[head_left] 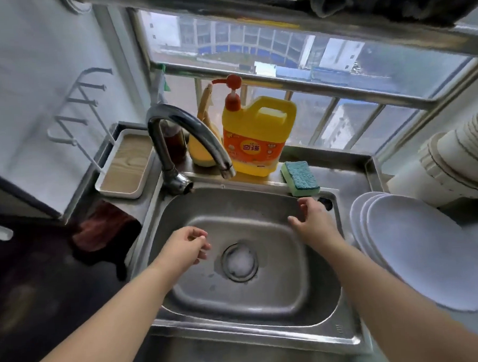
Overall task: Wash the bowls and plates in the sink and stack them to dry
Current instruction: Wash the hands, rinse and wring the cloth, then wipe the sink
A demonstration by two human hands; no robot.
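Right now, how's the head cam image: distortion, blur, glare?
Head view: strong wide-angle bowing at the window bars and sink rim; daylight from the window, soft sheen on the faucet; edges smeared, plates soft; both hands fairly sharp.

- detergent bottle [259, 135]: yellow, orange label, red pump
- sponge [300, 178]: blue over green
- plates [418, 251]: white
- sink [178, 211]: grey steel
- tray [125, 164]: white, wood-grain

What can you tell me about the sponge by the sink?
The sponge is a small block with two layers: a rough blue scrubbing top and a soft green body underneath. It lies flat on the steel ledge behind the sink, right beside the yellow soap bottle. Nothing holds it; the right hand hovers just in front.
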